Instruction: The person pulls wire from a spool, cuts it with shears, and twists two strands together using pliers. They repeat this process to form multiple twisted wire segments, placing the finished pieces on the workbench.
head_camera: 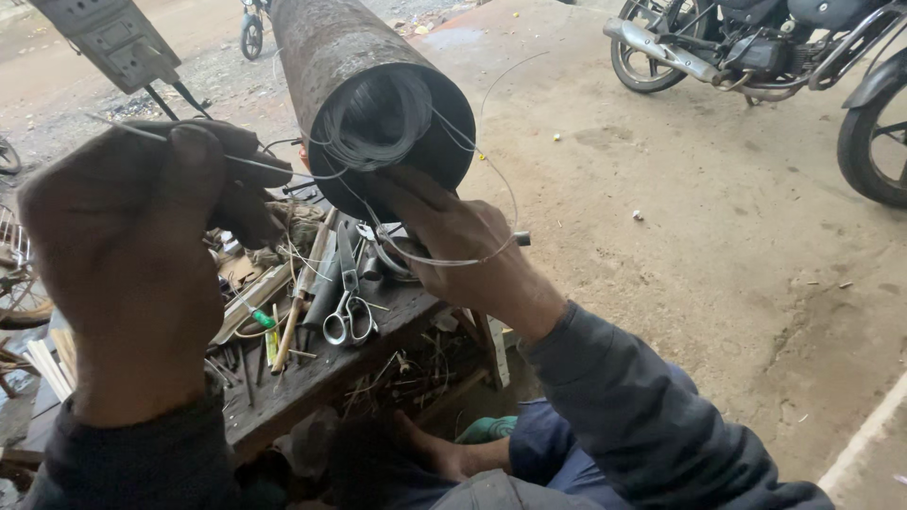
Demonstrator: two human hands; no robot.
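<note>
Both hands were raised in front of the person, apart from each other, and busy with thin steel wire. The left hand (pixel 128 250) was closed in a fist, thumb on top, clamped on a slim metal tool (pixel 241 162) whose tip pointed right, toward the wire (pixel 373 118). The right hand (pixel 453 236) gripped the lower rim of a rusty metal pipe (pixel 364 66), its fingers curled under the open end, and a loop of the wire ran across its knuckles to a small dark ferrule (pixel 521 238) just beside the hand. The wire itself sat coiled in many turns inside the mouth of the pipe, with loose strands trailing out toward both hands and one long strand arcing up to the right. The pipe was tilted, its far end running up and out of the top of the view. Below the hands stood a worn wooden bench (pixel 312 378) cluttered with tools: a pair of scissors (pixel 348 302) with pale handles, a screwdriver with a green handle (pixel 257 316), a wooden-handled tool (pixel 293 326) and scraps of wire. Dark blue sleeves covered both forearms. Beyond lay bare dirt ground (pixel 680 217), and a parked motorcycle (pixel 756 47) stood at the upper right, well apart from the bench.
</note>
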